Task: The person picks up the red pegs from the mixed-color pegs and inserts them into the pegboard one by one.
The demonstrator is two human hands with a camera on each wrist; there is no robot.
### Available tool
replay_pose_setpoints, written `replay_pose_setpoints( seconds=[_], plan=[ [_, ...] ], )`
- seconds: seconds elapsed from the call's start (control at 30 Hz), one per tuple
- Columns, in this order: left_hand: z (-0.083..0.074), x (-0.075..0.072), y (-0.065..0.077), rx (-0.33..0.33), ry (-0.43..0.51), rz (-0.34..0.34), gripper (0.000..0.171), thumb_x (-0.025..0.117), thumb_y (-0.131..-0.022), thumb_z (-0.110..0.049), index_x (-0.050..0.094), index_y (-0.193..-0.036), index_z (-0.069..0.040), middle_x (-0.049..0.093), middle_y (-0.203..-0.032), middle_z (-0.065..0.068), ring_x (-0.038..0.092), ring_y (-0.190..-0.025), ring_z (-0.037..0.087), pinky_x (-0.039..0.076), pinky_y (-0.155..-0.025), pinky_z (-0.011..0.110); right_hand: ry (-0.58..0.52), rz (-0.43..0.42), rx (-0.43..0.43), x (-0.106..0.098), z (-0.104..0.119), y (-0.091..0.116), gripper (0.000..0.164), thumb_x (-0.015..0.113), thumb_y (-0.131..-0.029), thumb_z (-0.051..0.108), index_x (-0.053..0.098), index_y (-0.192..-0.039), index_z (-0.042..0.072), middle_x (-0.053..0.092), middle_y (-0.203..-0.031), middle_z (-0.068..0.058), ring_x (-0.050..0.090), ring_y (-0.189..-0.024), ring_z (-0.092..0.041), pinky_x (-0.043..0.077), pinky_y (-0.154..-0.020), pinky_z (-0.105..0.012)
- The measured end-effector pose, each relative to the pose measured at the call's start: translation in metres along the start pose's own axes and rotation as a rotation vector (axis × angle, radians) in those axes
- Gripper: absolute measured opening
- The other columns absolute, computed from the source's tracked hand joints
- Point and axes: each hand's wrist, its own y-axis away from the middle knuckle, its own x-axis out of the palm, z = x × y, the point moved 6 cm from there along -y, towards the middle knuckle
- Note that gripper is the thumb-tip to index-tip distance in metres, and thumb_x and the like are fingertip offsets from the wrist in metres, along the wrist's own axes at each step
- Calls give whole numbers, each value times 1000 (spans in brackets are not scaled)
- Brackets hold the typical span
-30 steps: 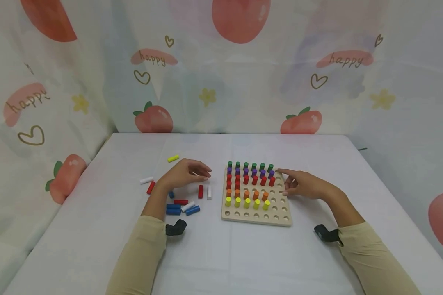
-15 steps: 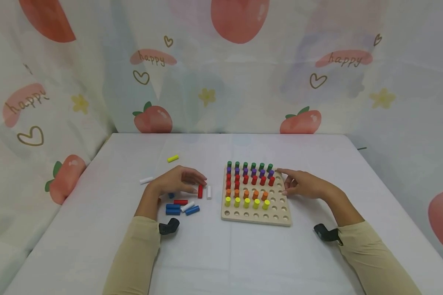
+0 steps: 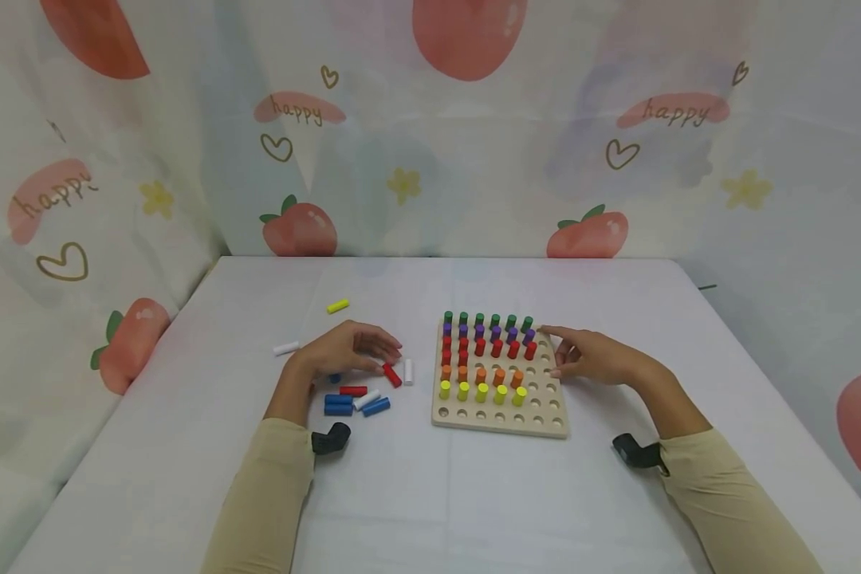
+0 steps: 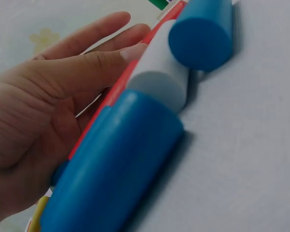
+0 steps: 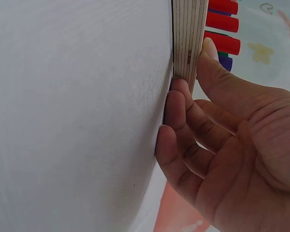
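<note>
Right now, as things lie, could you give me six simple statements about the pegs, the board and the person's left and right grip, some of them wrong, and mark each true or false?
1. The right grip touches the pegboard. True.
2. Every loose peg is blue. False: a loose red peg and a loose yellow peg lie there too.
3. Green pegs stand in a row along the pegboard's far edge. True.
4. The left grip is right of the pegboard. False: the left grip is left of it, close to that loose red peg.
5. The yellow pegs on the pegboard lie flat. False: those yellow pegs stand upright.
6. Some holes in the pegboard hold no peg. True.
</note>
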Motion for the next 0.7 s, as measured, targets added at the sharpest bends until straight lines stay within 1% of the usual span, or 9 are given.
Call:
replay_pose_setpoints(
  seconds=[0.13, 0.27, 0.53, 0.7],
  plan=[
    [0, 2, 0, -13, -12, 14, 41, 76, -92, 3, 72, -129, -15, 74, -119, -1, 67, -116, 17, 50, -104, 37, -5, 2, 4, 0, -3, 0, 81, 79, -94, 21, 35, -159, 2, 59, -96, -4, 56, -95, -24, 52, -83, -38],
    [1, 3, -1, -11, -8, 25, 41, 75, -92, 4, 72, -128, -14, 74, -120, -2, 67, -116, 16, 49, -105, 38, -3, 3, 3, 1, -5, -1, 81, 79, -94, 22, 35, -159, 2, 59, -96, -3, 56, -94, -24, 51, -83, -38],
    [-1, 3, -1, -2, -11, 13, 39, 74, -92, 6, 73, -126, -13, 74, -119, -1, 68, -114, 17, 49, -105, 39, 0, 1, 1, 0, -7, -2, 81, 79, -93, 22, 35, -159, 2, 59, -96, -3, 55, -94, -24, 51, -82, -37],
    [0, 2, -2, 11, -35, -4, 37, 75, -92, 4, 74, -125, -13, 74, -117, -2, 70, -111, 16, 50, -104, 38, -1, 0, -3, 1, -8, -2, 81, 79, -94, 22, 35, -159, 2, 59, -95, -3, 56, -93, -23, 50, -81, -38]
  ],
)
